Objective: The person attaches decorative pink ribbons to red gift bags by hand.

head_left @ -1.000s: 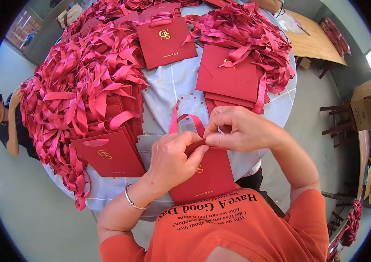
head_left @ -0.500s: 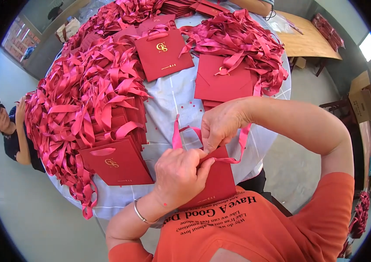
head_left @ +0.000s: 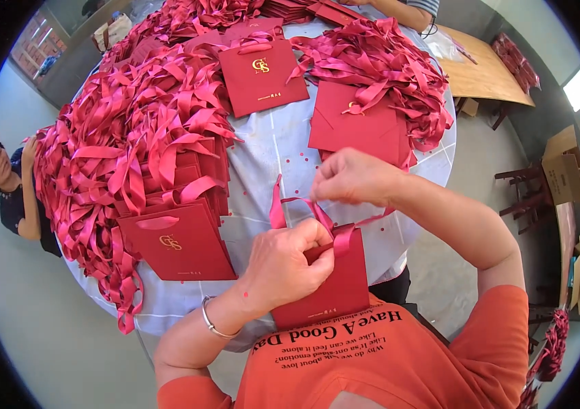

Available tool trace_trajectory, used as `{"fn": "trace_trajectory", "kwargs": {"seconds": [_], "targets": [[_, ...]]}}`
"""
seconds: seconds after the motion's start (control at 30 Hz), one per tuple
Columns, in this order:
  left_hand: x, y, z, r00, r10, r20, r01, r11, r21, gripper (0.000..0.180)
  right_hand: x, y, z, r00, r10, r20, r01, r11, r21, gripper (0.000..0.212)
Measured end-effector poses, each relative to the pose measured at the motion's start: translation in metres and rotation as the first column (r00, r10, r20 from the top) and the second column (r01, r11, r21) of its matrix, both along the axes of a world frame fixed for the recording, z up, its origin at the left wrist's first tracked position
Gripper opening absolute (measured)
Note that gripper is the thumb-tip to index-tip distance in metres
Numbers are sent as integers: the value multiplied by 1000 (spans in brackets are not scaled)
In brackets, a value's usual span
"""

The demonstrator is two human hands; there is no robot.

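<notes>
A red paper gift bag (head_left: pixel 334 286) stands upright against my orange shirt at the table's near edge. My left hand (head_left: pixel 293 262) is closed on its top edge, thumb and fingers pinched beside a short band of pink ribbon. Above the bag, my right hand (head_left: pixel 352 178) is closed, its fingertips at a pink ribbon (head_left: pixel 322 216) that rises from the bag's opening. Another ribbon end stands up to the left of the bag's opening. What lies inside the bag is hidden by my left hand.
A large heap of ribboned red bags (head_left: pixel 133 143) covers the table's left; another stack (head_left: pixel 358 123) lies at the right. One finished-looking bag (head_left: pixel 262 78) lies between them. Small red dots are scattered on the white tablecloth (head_left: pixel 256 184). A person (head_left: pixel 13 184) is at the left, another's arm at the far edge.
My right hand has lifted up and away from the bag's top, drawing the ribbon upward. A ribbon band now shows across the bag's top edge beside my left hand.
</notes>
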State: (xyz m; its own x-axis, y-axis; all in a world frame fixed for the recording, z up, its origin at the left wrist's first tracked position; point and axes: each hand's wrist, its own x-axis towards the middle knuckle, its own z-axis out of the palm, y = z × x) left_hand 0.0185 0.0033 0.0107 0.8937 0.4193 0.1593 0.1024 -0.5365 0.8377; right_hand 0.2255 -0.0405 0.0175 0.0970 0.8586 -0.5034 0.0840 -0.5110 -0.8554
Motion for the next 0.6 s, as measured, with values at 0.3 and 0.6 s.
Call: {"fn": "trace_trajectory", "kwargs": {"seconds": [0.3, 0.6], "targets": [[-1, -2, 0, 999, 42, 7, -42, 993, 110, 14, -6, 22, 16, 840, 282, 463, -312, 950, -11, 39], [1, 8, -11, 988, 46, -144, -31, 994, 109, 18, -8, 25, -20, 909, -69, 412, -48, 962, 268, 46]]}}
